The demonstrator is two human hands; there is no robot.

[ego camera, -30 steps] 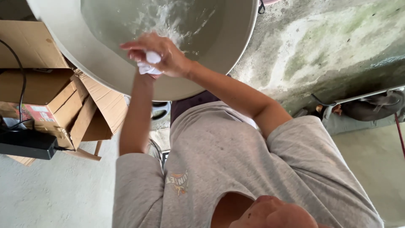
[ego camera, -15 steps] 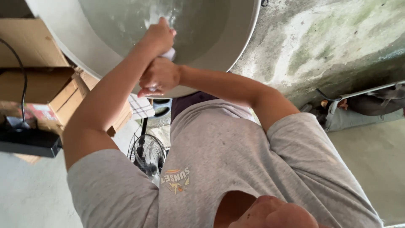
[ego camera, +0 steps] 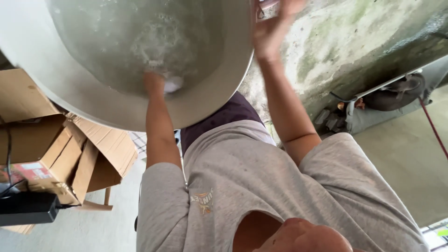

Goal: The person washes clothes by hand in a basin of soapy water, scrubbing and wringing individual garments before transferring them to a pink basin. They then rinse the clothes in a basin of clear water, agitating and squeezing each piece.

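Observation:
A large grey basin holds foamy water at the top of the head view. My left hand reaches into it and grips a white cloth against the basin's inside, partly under the water. My right hand is raised beside the basin's right rim with its fingers spread and nothing in it. Below the arms I see my grey shirt and dark trousers.
Folded cardboard boxes are stacked at the left, with a black box in front of them. A stained concrete wall stands on the right. A dark bundle and a red cord lie on the floor.
Both hands held the white cloth together over the basin before. My right hand has let go and lifted to the right. My left hand has pushed the cloth down into the water.

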